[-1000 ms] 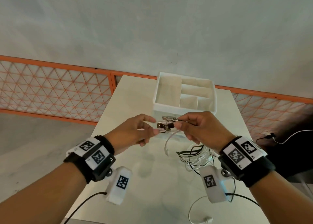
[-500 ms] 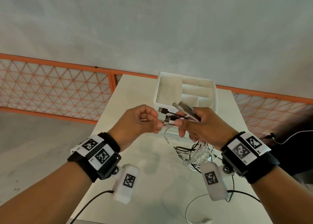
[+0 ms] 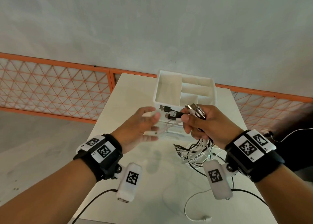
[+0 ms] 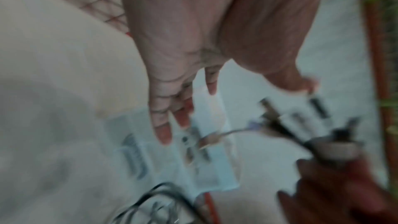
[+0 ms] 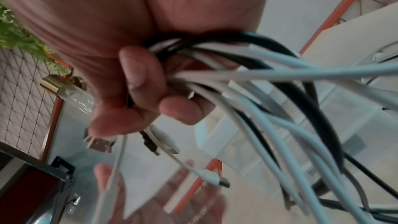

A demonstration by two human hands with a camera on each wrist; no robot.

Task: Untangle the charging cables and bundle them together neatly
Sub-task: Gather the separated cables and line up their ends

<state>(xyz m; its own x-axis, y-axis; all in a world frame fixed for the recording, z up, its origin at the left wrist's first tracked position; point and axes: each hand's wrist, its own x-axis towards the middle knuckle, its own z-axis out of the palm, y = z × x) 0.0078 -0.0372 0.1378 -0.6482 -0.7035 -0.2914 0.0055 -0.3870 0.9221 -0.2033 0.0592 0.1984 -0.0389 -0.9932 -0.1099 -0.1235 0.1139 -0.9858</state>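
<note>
My right hand (image 3: 194, 124) grips a bunch of black and white charging cables (image 5: 258, 74). Their USB plug ends (image 3: 171, 113) stick out to the left above its thumb. The rest of the cables (image 3: 194, 152) hang from its fist in tangled loops down to the table. My left hand (image 3: 149, 124) hovers just left of the plugs with fingers spread, holding nothing. A loose white cable end (image 3: 156, 132) dangles by its fingertips. The left wrist view is blurred; it shows the straight fingers (image 4: 163, 125) and the plugs (image 4: 301, 122) beyond them.
A white divided organizer box (image 3: 213, 95) stands on the cream table (image 3: 128, 95) just behind my hands. Another white cable (image 3: 191, 212) lies near the table's front edge. An orange mesh fence (image 3: 50, 88) runs behind the table.
My left hand has let go of the plug ends, opened its fingers and drawn slightly left. My right hand keeps the bunch, with the plugs now fanned out above it.
</note>
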